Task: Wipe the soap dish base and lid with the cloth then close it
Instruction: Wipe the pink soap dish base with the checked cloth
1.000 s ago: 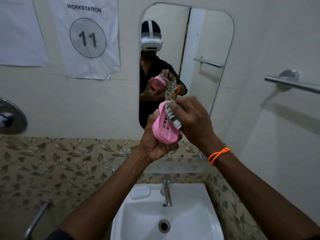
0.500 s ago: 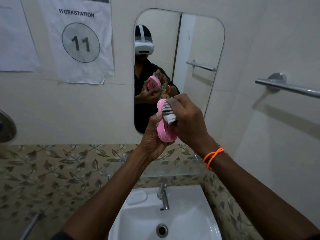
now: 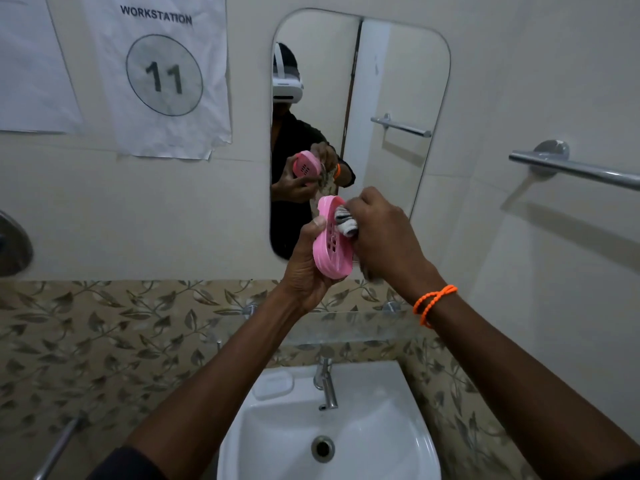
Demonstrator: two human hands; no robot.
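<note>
Now your right hand [image 3: 384, 233] curls tight round the striped cloth [image 3: 345, 221], pressing it into the pink soap dish base [image 3: 330, 240], which your left hand [image 3: 304, 265] grips from 9 o'clock, long axis running 12 to 6. At 10 o'clock, a paper sign [image 3: 162, 74] reads "WORKSTATION 11".
</note>
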